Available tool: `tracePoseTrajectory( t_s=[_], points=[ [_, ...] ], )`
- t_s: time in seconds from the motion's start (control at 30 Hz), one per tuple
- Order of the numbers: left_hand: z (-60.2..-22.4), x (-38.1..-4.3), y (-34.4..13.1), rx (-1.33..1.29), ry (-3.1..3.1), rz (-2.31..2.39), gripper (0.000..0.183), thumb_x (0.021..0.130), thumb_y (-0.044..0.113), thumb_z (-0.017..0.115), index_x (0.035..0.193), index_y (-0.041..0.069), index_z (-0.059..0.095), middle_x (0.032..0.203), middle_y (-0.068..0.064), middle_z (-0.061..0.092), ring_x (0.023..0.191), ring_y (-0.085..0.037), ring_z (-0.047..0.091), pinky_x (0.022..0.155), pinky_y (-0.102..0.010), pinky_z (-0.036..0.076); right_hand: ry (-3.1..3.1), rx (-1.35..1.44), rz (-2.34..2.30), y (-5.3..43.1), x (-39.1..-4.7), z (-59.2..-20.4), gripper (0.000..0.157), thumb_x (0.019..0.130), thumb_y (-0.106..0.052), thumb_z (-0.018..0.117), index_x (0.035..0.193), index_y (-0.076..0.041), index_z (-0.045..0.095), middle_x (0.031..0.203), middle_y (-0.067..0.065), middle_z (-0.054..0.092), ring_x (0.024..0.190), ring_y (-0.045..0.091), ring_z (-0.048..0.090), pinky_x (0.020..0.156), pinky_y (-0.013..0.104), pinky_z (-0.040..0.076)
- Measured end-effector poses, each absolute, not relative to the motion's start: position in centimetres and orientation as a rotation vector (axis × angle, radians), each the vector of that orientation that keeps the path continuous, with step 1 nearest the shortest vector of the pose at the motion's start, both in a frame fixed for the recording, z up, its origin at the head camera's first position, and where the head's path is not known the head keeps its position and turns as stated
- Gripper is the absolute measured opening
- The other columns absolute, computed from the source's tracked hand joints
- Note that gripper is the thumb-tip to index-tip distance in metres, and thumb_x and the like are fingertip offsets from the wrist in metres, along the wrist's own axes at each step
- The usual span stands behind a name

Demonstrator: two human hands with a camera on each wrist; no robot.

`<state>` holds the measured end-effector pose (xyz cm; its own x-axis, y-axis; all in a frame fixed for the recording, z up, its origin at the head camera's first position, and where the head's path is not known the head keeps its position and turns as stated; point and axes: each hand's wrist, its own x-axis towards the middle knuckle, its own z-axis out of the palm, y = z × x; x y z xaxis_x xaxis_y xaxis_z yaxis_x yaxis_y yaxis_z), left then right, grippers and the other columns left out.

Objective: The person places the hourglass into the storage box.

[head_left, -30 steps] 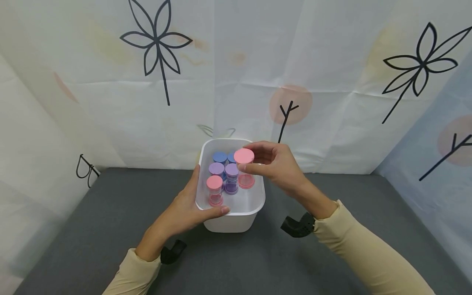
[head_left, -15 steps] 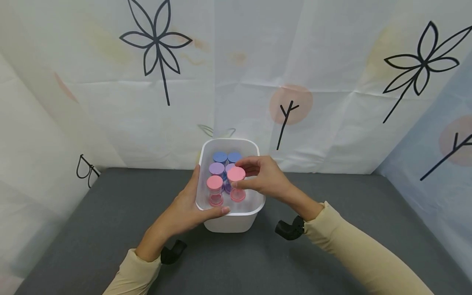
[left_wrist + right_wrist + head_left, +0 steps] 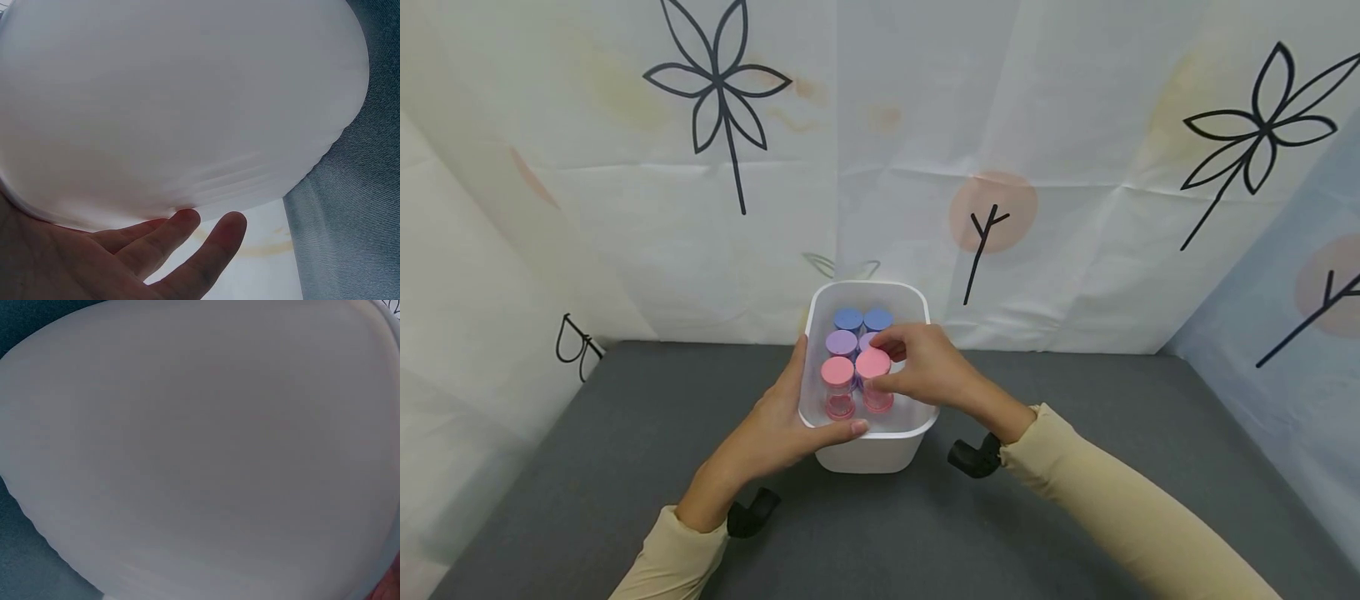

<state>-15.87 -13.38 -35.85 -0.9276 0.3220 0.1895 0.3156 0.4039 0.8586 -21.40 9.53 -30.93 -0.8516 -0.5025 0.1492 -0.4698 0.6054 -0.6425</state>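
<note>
A white plastic bin (image 3: 867, 454) stands in the middle of the table, with small clear jars upright inside. My right hand (image 3: 925, 367) pinches a pink-lidded jar (image 3: 873, 363) by its lid, thumb in front and fingers behind, inside the bin. Left of it stands another pink-lidded jar (image 3: 838, 373). Behind are purple-lidded jars (image 3: 841, 343), one partly hidden by my right fingers, then blue-lidded jars (image 3: 848, 319) at the far end. My left hand (image 3: 775, 421) holds the bin's near left corner, thumb along the front rim. The left wrist view shows its fingers (image 3: 206, 256) beside the bin's wall.
The dark grey tabletop (image 3: 625, 450) lies around the bin. Behind the bin hangs a white cloth backdrop (image 3: 887, 167) with flower drawings. Bin wall fills most of the right wrist view. A black wrist device (image 3: 976, 457) sits near the right sleeve.
My right hand has brought the pink-lidded jar left and toward me, from the bin's right side to beside the other pink-lidded jar. The left hand and bin have stayed put.
</note>
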Motion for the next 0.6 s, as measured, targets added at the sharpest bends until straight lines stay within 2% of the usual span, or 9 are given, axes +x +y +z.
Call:
tracePoseTrajectory(
  t_s=[0.17,0.4,0.6],
  points=[
    [-35.92,-15.90,-13.40,0.599,2.637,1.591,0.124,0.076,0.051,0.087,0.161,0.042,-0.003,0.156,-0.002,0.038,0.125,-0.025,0.055,0.093,-0.054,0.048,2.804,-0.833,-1.004,9.22,-21.48,-30.87,0.046,0.078,-0.015,0.088,0.119,-0.001,0.072,0.105,0.005,0.072,0.095,0.018,0.068,0.089,0.035,0.054],
    [-35.80,-15.85,-13.34,0.597,2.634,1.599,0.124,0.076,0.051,0.087,0.160,0.043,-0.003,0.156,-0.002,0.037,0.125,-0.026,0.055,0.093,-0.054,0.049,2.845,-0.810,-0.919,8.76,-21.63,-31.07,0.051,0.077,-0.016,0.090,0.121,0.001,0.071,0.102,0.006,0.073,0.095,0.024,0.069,0.086,0.036,0.054],
    [-35.86,-15.88,-13.34,0.611,2.606,1.620,0.123,0.078,0.049,0.087,0.160,0.045,-0.003,0.156,-0.003,0.037,0.124,-0.030,0.056,0.090,-0.053,0.050,2.895,-0.796,-0.853,8.49,-21.58,-31.38,0.051,0.076,-0.018,0.090,0.121,-0.001,0.072,0.103,0.006,0.073,0.093,0.018,0.068,0.085,0.035,0.055]
  ],
)
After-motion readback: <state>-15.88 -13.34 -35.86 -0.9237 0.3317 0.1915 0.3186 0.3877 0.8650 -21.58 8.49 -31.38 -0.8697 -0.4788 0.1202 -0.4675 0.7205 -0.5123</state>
